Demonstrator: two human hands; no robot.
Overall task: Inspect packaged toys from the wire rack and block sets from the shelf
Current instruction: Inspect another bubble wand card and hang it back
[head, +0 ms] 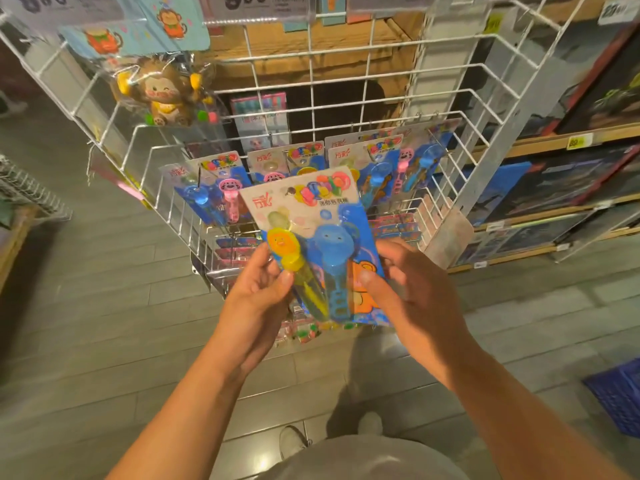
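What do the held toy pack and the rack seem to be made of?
Toy pack: printed card, probably glossy, with a clear plastic blister over yellow and blue plastic toys; the cover glints. Rack: thin wire, likely metal, coated white; a welded grid shows.

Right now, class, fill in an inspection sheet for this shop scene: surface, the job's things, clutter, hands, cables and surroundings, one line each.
Surface: grey plank floor; no table seen.
Job's things: toy pack held up in front of the wire rack, with a yellow and a blue toy under clear plastic; more toy packs hang on the rack's hooks; boxes on the shelf at right.
Clutter: packaged monkey toy hanging upper left; blue crate on the floor.
Hands: left hand and right hand each hold the pack in a thumb-on-front grip.
Cables: nothing seen.
Surroundings: price tags above the rack.
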